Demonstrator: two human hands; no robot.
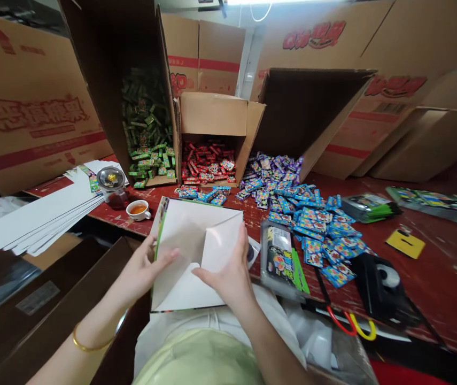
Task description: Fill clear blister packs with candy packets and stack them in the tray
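Observation:
Between my hands is a small cardboard box (188, 224), its plain white inside facing me and a strip of green print along its left edge. My left hand (146, 264) grips the left side, thumb over the white board and fingers behind. At the right, my right hand (230, 270) is closed on a folded white flap, with its thumb pressed near the flap's lower corner. The box is held just above my lap, at the table's front edge. Its outer faces and most of my fingertips are hidden.
Open cartons hold green packets (148, 117), red packets (210, 160) and purple packets (276, 168). Blue packets (316, 224) spread across the red table (444, 283). Nearby are a tea cup (138, 210), glass pot (110, 182), white card sheets (52, 208), plastic-wrapped pack (278, 256) and black tape dispenser (384, 289).

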